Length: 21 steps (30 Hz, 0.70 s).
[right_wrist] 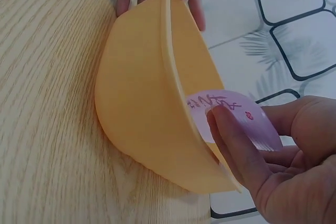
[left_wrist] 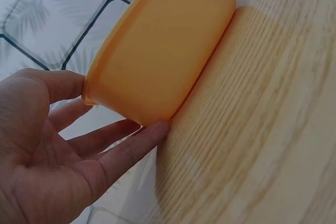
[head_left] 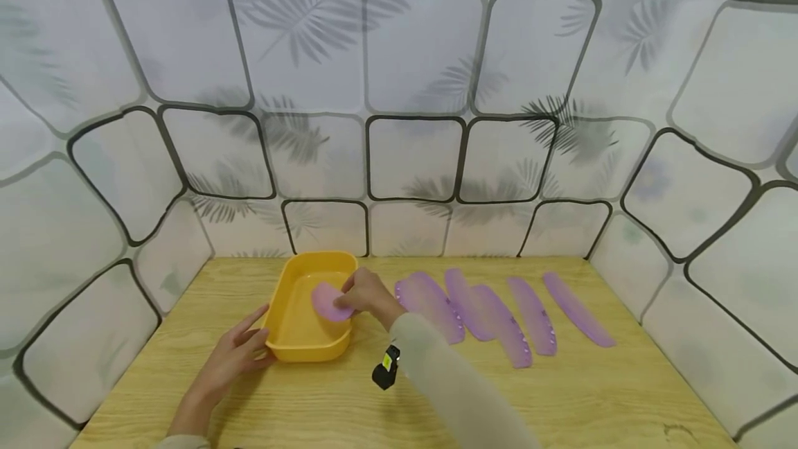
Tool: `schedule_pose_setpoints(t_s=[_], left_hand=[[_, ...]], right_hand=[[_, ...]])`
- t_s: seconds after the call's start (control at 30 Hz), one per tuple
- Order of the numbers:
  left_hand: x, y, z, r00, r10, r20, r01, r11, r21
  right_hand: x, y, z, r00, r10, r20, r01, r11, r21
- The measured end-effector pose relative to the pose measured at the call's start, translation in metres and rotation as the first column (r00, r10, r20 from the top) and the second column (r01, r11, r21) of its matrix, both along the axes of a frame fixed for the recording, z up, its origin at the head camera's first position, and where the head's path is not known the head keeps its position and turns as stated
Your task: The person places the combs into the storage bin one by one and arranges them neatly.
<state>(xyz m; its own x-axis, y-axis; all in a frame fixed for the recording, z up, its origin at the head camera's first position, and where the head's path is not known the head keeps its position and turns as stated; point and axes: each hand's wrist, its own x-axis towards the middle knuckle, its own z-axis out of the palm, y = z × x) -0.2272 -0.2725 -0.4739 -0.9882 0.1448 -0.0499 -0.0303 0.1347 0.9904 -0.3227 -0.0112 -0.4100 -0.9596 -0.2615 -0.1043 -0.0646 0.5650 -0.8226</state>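
Observation:
A yellow plastic tub (head_left: 308, 353) stands on the wooden table. My left hand (head_left: 231, 360) rests against its left side with fingers extended; in the left wrist view the fingertips touch the rim and the lower wall of the tub. My right hand (head_left: 369, 294) pinches a purple comb (head_left: 324, 300) between thumb and fingers, over the tub's right side. In the right wrist view, this comb (right_wrist: 249, 121) shows dark red writing and fine teeth, and part of it is inside the rim. The tub's inner floor is out of sight in both wrist views.
Several more purple combs lie spread on the table to the right, among them a scalloped comb (head_left: 534, 314) and a smooth-edged comb (head_left: 576, 309). Patterned walls (head_left: 411, 158) enclose the wooden table (head_left: 598, 393) at the back and sides.

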Motion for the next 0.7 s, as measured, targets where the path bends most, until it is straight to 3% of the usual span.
schedule_pose_setpoints(t_s=[0.27, 0.57, 0.7], left_hand=[[-0.001, 0.001, 0.000, 1.000, 0.018, -0.020, -0.017, 1.000, 0.018], [-0.002, -0.001, -0.001, 1.000, -0.005, -0.007, 0.005, 1.000, 0.014], [-0.002, 0.000, -0.002, 1.000, -0.003, 0.003, 0.003, 1.000, 0.005]], right_hand=[[-0.001, -0.011, -0.001, 0.999, 0.042, 0.019, -0.043, 0.999, 0.032], [-0.002, -0.026, -0.008, 0.992, 0.122, -0.021, -0.116, 0.976, 0.185], [-0.001, -0.025, -0.008, 0.988, 0.156, -0.013, -0.152, 0.972, 0.180]])
